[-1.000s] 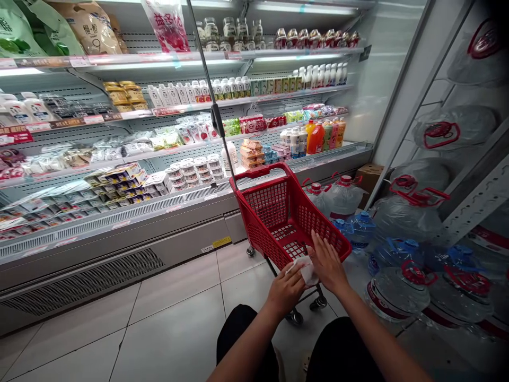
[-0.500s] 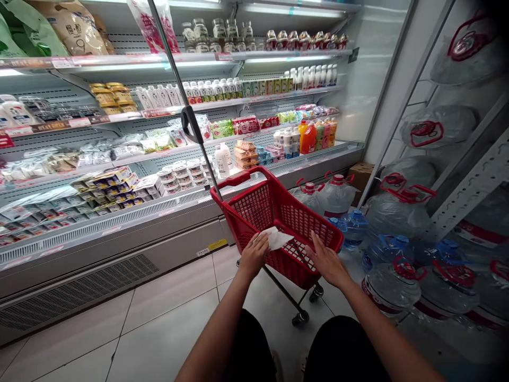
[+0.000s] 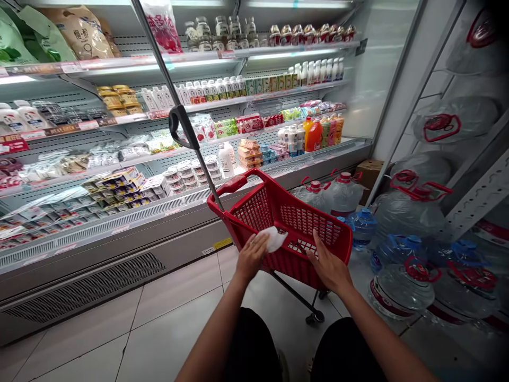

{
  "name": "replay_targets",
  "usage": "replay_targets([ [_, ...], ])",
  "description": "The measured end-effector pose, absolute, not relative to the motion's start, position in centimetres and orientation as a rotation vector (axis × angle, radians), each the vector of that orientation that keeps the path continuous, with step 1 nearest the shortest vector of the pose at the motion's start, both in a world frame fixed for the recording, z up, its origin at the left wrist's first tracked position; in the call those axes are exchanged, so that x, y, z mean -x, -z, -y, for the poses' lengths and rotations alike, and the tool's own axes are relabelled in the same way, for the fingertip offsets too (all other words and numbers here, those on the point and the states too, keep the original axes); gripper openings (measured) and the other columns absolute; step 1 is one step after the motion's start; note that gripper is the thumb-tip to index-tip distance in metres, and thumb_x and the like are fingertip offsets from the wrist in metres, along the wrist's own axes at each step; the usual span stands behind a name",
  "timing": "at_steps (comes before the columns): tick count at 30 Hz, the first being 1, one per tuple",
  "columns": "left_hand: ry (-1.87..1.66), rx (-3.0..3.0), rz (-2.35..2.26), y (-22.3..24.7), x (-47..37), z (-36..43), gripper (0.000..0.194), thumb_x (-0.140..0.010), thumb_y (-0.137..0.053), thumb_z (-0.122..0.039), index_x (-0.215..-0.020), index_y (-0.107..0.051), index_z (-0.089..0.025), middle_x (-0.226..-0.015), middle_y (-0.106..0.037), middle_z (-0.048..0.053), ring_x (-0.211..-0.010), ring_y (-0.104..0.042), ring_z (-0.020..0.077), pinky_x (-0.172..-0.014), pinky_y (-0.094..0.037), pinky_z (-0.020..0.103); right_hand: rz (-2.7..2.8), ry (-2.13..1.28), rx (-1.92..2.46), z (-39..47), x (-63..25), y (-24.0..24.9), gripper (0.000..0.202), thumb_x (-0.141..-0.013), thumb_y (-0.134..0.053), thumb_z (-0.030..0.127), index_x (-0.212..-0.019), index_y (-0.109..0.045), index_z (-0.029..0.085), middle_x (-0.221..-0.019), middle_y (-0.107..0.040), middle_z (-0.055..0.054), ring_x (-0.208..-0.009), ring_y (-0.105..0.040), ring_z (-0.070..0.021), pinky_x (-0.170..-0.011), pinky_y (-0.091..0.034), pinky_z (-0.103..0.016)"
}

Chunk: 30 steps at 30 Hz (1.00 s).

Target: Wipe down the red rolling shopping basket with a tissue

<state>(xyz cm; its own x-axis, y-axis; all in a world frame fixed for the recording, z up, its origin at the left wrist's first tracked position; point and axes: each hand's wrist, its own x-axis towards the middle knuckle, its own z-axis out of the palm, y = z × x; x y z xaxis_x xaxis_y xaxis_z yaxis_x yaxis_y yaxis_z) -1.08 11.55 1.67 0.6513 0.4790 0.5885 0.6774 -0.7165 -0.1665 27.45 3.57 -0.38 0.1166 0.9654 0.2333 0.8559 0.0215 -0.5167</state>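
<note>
A red plastic shopping cart [image 3: 254, 212] with perforated sides stands in front of me. My left hand [image 3: 252, 255] is at its near rim, fingers closed on a crumpled white wipe [image 3: 275, 239] that hangs over the basket opening. Farther right along the same rim is my right hand [image 3: 328, 265], its fingers stretched out and thumb apart, holding nothing. Whether the right palm touches the rim, I cannot tell. A grey pole with a black loop handle [image 3: 183, 127] rises from the cart's left end.
An open dairy cooler [image 3: 191, 233] with stocked shelves runs behind the cart. Large water jugs with red handles [image 3: 401, 286] and smaller blue bottles [image 3: 362, 225] crowd the right side. A cardboard box [image 3: 369, 172] sits by the cooler's end. Tiled floor [image 3: 175, 313] lies below.
The wipe looks more bunched in my left hand. The view has shifted a little, so the cooler and jugs appear farther right. Both hands stay at the cart's near rim.
</note>
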Motion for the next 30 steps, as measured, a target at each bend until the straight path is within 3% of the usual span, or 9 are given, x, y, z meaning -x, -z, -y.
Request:
replay_targets([
  [3,0.748,2.399,0.975,-4.1,5.0,-13.4,0.041,-0.107,-0.041,-0.016,-0.144,-0.056,-0.019,-0.153,-0.056,0.006,-0.147,-0.047,0.0193,-0.129,-0.035,0.046,1.772,-0.286,1.912,-3.4,-29.1,-0.1,0.071,-0.105,-0.017,0.063,-0.166,0.007,0.035,-0.17,-0.03,-0.005,-0.117,-0.071,-0.0312,-0.085,-0.061,-0.046],
  [9,0.841,2.299,1.112,-4.2,4.5,-12.8,0.04,-0.107,-0.039,-0.018,-0.143,-0.058,-0.018,-0.149,-0.06,0.01,-0.141,-0.055,0.023,-0.125,-0.04,0.049,1.817,-0.196,1.958,-3.2,-29.6,-0.3,0.069,-0.105,-0.019,0.061,-0.166,0.002,0.037,-0.166,-0.039,-0.003,-0.105,-0.075,-0.0313,-0.076,-0.061,-0.045],
  [12,0.813,2.449,0.972,-1.5,0.0,-10.5,0.036,-0.107,-0.042,-0.018,-0.136,-0.062,-0.018,-0.148,-0.062,0.008,-0.142,-0.054,0.0202,-0.124,-0.042,0.045,1.858,-0.185,1.945,-3.0,-29.0,-0.3,0.068,-0.106,-0.019,0.06,-0.166,0.002,0.038,-0.165,-0.039,-0.002,-0.107,-0.075,-0.031,-0.074,-0.062,-0.045],
  [19,0.782,2.628,0.752,2.7,-8.0,-5.8,0.038,-0.107,-0.045,-0.022,-0.143,-0.056,-0.017,-0.153,-0.057,0.006,-0.149,-0.044,0.0156,-0.129,-0.032,0.039,1.902,-0.243,1.834,-2.4,-27.8,-0.1,0.069,-0.107,-0.02,0.057,-0.166,0.005,0.034,-0.161,-0.046,-0.003,-0.124,-0.067,-0.0284,-0.08,-0.062,-0.041],
  [23,0.745,2.61,0.774,1.0,-4.8,-8.0,0.045,-0.107,-0.043,-0.019,-0.152,-0.048,-0.02,-0.153,-0.058,0.005,-0.146,-0.048,0.0151,-0.128,-0.035,0.04,1.869,-0.291,1.848,-2.1,-28.0,-0.2,0.069,-0.106,-0.021,0.059,-0.166,0.003,0.034,-0.158,-0.051,-0.004,-0.115,-0.072,-0.0307,-0.078,-0.062,-0.043],
  [27,0.765,2.466,1.006,-2.8,1.0,-12.4,0.042,-0.107,-0.041,-0.018,-0.146,-0.055,-0.02,-0.149,-0.061,0.007,-0.144,-0.052,0.0203,-0.126,-0.039,0.046,1.836,-0.316,1.897,-2.1,-28.3,-0.4,0.07,-0.105,-0.021,0.062,-0.166,0.002,0.037,-0.157,-0.052,-0.004,-0.102,-0.076,-0.0317,-0.072,-0.061,-0.044],
  [30,0.794,2.385,1.117,-4.7,3.1,-14.5,0.041,-0.107,-0.04,-0.019,-0.144,-0.057,-0.019,-0.147,-0.063,0.009,-0.143,-0.053,0.0226,-0.126,-0.038,0.049,1.852,-0.315,1.883,-2.0,-28.1,-0.5,0.07,-0.105,-0.021,0.062,-0.166,0.005,0.038,-0.158,-0.051,-0.002,-0.108,-0.075,-0.0312,-0.073,-0.061,-0.044],
])
